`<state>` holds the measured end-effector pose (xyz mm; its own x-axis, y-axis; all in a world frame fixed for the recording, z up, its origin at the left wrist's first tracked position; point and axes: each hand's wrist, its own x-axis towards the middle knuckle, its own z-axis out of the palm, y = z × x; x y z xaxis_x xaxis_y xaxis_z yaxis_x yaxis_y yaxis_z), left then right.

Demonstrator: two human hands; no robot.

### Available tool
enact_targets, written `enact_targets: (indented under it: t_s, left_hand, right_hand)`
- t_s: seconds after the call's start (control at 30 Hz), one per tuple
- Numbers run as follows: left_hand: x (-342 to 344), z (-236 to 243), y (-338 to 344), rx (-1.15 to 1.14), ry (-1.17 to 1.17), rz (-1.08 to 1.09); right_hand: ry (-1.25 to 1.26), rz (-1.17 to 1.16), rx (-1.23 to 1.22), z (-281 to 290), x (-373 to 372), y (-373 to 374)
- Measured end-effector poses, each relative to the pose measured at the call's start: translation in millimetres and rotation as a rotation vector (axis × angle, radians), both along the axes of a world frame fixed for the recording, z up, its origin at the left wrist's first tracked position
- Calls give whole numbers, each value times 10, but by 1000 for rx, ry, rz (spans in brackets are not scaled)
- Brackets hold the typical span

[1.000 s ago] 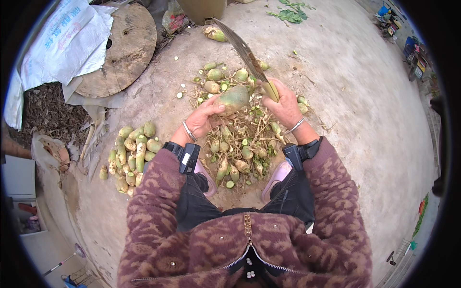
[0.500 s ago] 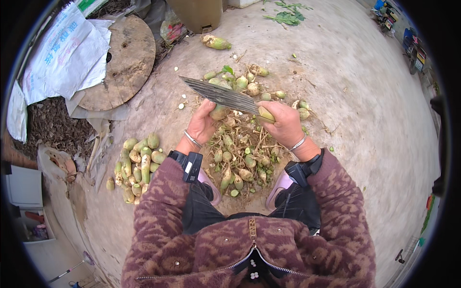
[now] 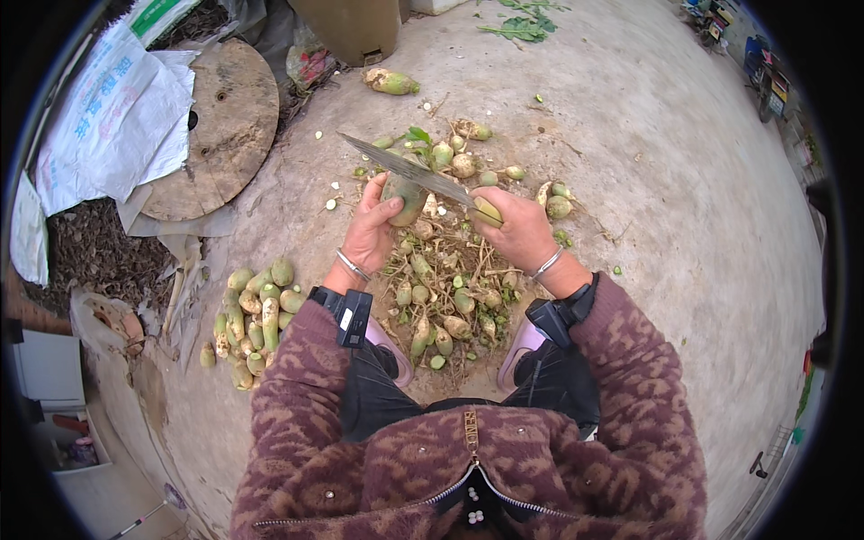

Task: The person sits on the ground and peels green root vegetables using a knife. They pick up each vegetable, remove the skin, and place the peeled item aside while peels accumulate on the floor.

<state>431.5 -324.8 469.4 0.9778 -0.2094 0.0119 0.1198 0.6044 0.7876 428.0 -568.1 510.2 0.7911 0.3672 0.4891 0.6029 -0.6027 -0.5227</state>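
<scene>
My left hand grips a green-white radish held over the ground. My right hand is closed on the yellowish handle of a long cleaver. Its blade lies flat across the top of the radish, pointing to the upper left. Below both hands, between my feet, lies a heap of cut tops, roots and radish pieces. More untrimmed radishes lie just beyond the blade.
A pile of trimmed radishes lies at my left. A round wooden disc and white sacks sit at the upper left. One loose radish lies farther ahead near a brown bin. Bare concrete ground spreads to the right.
The cleaver came down from an upright raised position to lie flat across the radish. My left hand kept hold of the radish throughout.
</scene>
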Motion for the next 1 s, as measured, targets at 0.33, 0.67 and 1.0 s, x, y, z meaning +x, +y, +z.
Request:
enact_targets:
  t_s: [0.33,0.67,1.0]
  left_hand:
    - [-229,270,29,-193,-178,-258]
    - [-76,215,-134,220,-103,49]
    - [-81,152,-328,274,-39,-41]
  right_hand:
    - [750,-94,-793,-913,451,-577]
    - [1326,163,1066,-464,194,190]
    - [889,146,1234,-413,248,483]
